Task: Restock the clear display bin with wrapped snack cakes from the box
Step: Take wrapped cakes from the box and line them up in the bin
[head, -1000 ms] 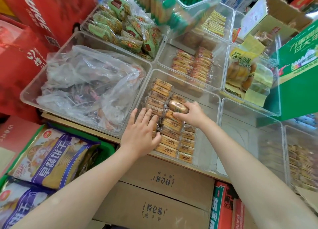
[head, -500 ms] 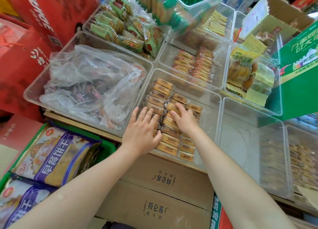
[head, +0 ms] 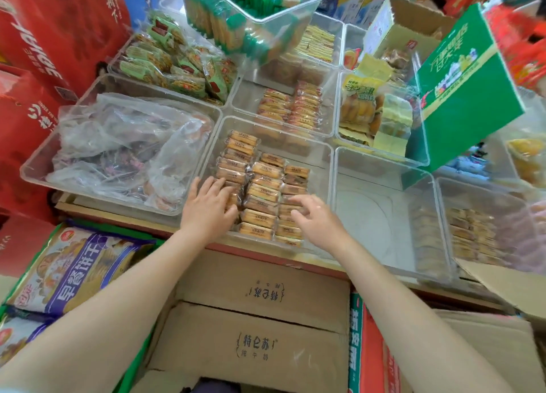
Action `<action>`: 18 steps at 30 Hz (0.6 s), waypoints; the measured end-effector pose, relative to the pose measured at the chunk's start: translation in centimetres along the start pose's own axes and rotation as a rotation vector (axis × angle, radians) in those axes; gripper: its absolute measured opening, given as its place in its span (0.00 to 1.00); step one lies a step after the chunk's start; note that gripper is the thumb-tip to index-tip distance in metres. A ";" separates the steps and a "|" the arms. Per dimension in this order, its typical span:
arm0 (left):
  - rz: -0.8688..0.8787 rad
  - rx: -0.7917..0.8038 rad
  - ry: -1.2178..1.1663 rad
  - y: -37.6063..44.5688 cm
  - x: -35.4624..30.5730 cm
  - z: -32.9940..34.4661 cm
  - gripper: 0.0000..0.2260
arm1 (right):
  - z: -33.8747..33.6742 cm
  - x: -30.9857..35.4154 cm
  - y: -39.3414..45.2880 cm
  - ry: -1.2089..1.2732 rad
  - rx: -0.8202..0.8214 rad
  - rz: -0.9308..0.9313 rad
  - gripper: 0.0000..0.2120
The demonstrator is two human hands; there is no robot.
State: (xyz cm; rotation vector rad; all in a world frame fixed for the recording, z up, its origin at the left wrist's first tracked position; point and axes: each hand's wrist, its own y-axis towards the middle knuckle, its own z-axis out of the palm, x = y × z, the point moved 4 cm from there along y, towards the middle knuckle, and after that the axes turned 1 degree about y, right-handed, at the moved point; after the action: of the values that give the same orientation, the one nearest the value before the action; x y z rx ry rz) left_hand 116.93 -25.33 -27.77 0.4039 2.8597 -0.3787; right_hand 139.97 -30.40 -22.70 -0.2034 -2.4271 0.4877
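Note:
A clear display bin [head: 322, 147] in the middle holds three rows of orange wrapped snack cakes [head: 263, 192], filling its left and near part. My left hand [head: 206, 212] lies flat on the near end of the left row, fingers spread. Over the near end of the right row hovers my right hand [head: 316, 218], fingers apart and curled, with nothing in it. An open cardboard box [head: 404, 29] with wrapped cakes inside stands at the back right, behind a green carton.
An empty clear bin [head: 384, 215] sits right of the cake bin. A bin with crumpled plastic bags [head: 118, 144] is on the left. Other snack bins fill the back. Brown cartons [head: 260, 319] lie below the shelf edge, biscuit bags [head: 74, 271] at lower left.
My right hand set a cake down in the bin, let go and pulled back toward the near end of the right row. My left hand stayed on the left row.

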 end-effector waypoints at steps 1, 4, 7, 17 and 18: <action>-0.033 -0.024 -0.059 -0.6 -0.7 -0.4 0.25 | -1.4 -0.5 -1.7 0.012 -0.038 -0.011 0.14; 0.002 -0.147 -0.270 -4.4 -7.5 -2.1 0.21 | -6.0 -2.3 -7.7 0.112 -0.181 -0.039 0.12; 0.173 0.007 -0.524 -9.9 -19.0 -1.1 0.15 | -10.2 -5.6 -14.6 0.192 -0.376 -0.039 0.10; 0.290 0.335 -0.883 -25.9 -46.8 6.9 0.46 | -17.7 -27.7 -36.3 0.160 -0.585 0.320 0.11; 0.252 0.306 -0.916 -26.2 -47.6 7.5 0.46 | -17.3 -29.9 -37.0 0.123 -0.496 0.355 0.11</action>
State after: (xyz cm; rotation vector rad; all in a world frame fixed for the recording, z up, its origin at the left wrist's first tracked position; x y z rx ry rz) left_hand 155.06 -63.14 -16.76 0.4759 1.8448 -0.7257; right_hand 173.28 -67.24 -12.63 -0.8582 -2.3552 0.0071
